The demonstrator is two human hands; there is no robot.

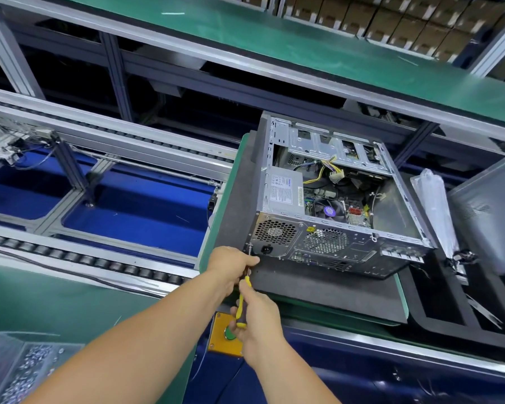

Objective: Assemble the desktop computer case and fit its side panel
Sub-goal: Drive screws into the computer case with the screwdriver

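Observation:
An open grey desktop computer case [327,237] lies on its side on a dark foam pad [327,290], its rear panel facing me and its inside with power supply, cables and motherboard exposed. My left hand [231,265] curls around the shaft of a yellow-handled screwdriver [241,307] right at the case's lower left rear corner, where a screw [250,248] sticks out. My right hand [258,313] grips the screwdriver's yellow handle just below. A grey side panel [490,211] leans at the right edge.
A roller conveyor [79,258] with blue trays runs to the left. A clear bag of small screws [21,371] lies on the green mat at bottom left. An orange box with a green button [226,335] sits under my hands. A plastic-wrapped bundle [436,205] lies right of the case.

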